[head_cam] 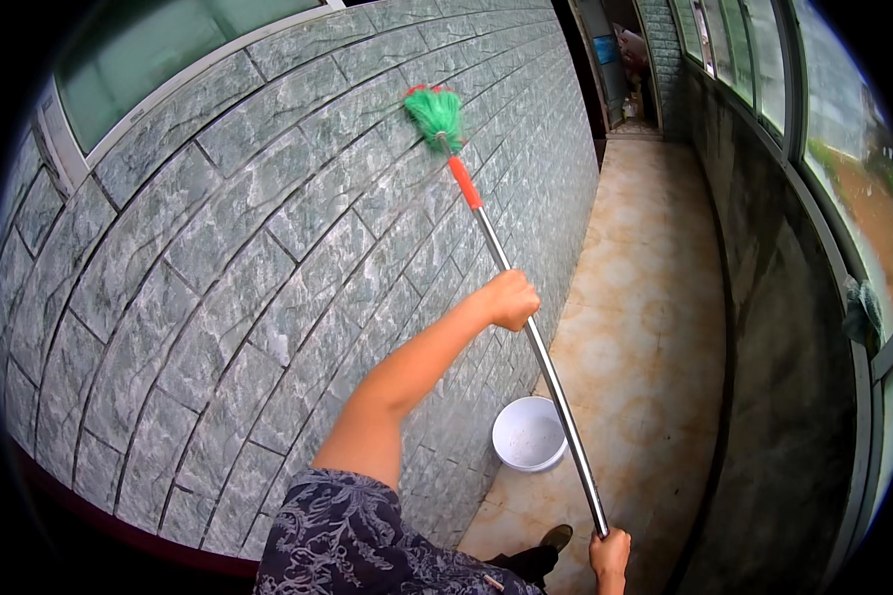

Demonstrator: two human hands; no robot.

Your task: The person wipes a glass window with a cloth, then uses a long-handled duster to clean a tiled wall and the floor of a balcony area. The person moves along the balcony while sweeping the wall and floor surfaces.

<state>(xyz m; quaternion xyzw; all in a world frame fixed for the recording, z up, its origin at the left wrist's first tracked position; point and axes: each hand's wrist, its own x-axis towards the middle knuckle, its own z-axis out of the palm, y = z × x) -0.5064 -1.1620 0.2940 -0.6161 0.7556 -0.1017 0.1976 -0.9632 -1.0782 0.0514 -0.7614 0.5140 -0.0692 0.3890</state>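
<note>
My left hand (512, 300) grips the middle of a long metal pole (558, 387), its arm stretched forward. Lower down, my right hand (610, 552) is closed around the pole's near end. An orange sleeve (465, 182) joins the pole to a brush head with green bristles and red tips (435, 115). The bristles are splayed and slightly blurred, and appear to be against the grey stone-patterned tile wall (268, 297). Below the pole, a white bucket (528, 439) stands on the floor by the wall; the pole crosses in front of its right rim.
The corridor floor (632, 297) has beige patterned tiles and runs to a doorway (629, 67). At right stands a low dark wall (781, 372) under windows (737, 59), with a cloth (863, 309) on the sill. Another window (178, 59) is at upper left. My shoe (558, 537) shows below the bucket.
</note>
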